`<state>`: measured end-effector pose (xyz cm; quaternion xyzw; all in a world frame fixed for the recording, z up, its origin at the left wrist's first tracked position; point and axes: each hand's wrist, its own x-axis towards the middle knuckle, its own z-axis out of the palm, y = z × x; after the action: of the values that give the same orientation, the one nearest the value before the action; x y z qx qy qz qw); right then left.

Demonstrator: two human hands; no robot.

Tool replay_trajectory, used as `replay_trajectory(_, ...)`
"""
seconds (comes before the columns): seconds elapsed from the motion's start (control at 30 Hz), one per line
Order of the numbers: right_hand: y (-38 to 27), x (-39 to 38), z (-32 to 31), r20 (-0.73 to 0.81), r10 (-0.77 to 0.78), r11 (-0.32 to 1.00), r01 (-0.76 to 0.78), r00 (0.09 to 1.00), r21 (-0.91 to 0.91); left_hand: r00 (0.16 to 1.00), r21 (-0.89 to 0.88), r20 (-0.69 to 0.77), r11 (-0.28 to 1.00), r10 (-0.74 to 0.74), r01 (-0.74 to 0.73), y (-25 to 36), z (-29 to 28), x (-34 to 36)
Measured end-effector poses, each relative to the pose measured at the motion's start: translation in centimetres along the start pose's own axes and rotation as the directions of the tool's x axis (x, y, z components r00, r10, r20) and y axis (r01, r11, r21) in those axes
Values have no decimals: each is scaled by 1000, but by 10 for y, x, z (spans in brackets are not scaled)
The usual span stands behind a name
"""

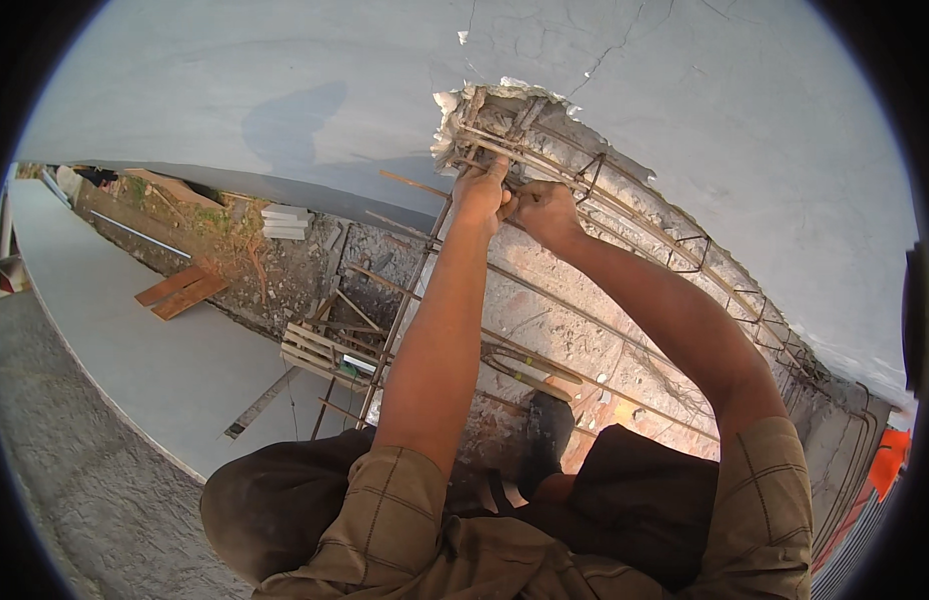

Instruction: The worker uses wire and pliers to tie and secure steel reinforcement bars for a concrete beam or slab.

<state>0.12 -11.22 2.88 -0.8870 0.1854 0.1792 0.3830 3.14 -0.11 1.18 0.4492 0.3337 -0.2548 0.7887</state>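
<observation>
Both of my hands are together at the left end of a broken-out groove in a grey plastered wall. Long steel reinforcing bars run along the groove, with bent steel stirrups around them. My left hand is closed against the bars, one finger reaching up over them. Just to its right, my right hand is closed in a pinch, its fingertips close to the left hand's. Whatever is between the fingers of either hand is hidden or too small to make out.
Below the hands, crossing steel rods span rough, sunlit concrete. A narrow bent bar loop lies near my foot. To the left are wooden slats, brown boards, stacked white blocks and a smooth grey slab.
</observation>
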Motion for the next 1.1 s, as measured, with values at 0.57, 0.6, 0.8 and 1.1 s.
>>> replay_trajectory(0.57, -34, -2, -4, 82, 134, 986, -125, 988, -109, 992, 15, -31, 992, 123, -122, -20, -6, 7)
replay_trajectory(0.6, -29, 4, 0, 84, 127, 987, -118, 988, -106, 969, 141, -51, 963, 240, -231, -29, -10, 15)
replay_trajectory(0.8, -25, 6, -16, 89, 109, 935, -72, 990, -347, 838, 141, -335, 902, 430, -407, -73, 29, -43)
replay_trajectory(1.1, -22, 9, -2, 21, -134, 930, 133, 991, -344, 963, -476, 262, 859, -63, 186, -69, -12, -19)
